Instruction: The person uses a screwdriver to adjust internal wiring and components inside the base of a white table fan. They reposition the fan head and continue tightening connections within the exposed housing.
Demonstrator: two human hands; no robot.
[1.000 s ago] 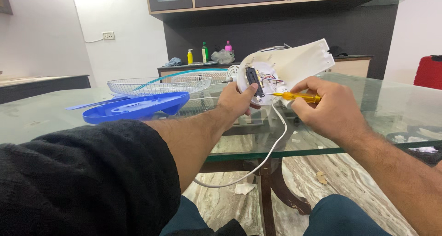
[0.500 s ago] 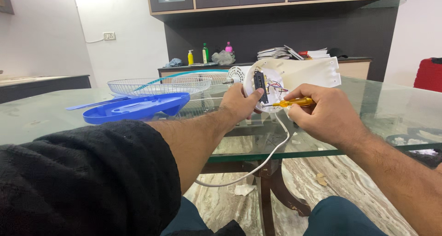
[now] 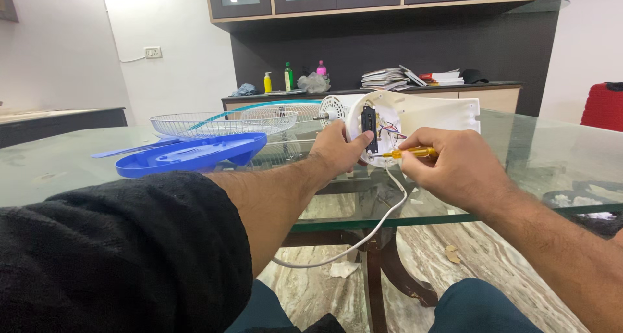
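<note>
While the left hand (image 3: 337, 152) grips the white fan body (image 3: 415, 115) by its round rim, fingers curled, the right hand (image 3: 448, 167) pinches a yellow screwdriver (image 3: 405, 154). Light, rigid plastic (exposed wires look fragile), so that rim seems safest.

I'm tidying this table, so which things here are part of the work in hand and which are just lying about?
In hand:
left hand gripping the white fan body
right hand holding the yellow screwdriver
white cord

Lying about:
blue fan blade
wire grille
bottles
stacked papers
</note>
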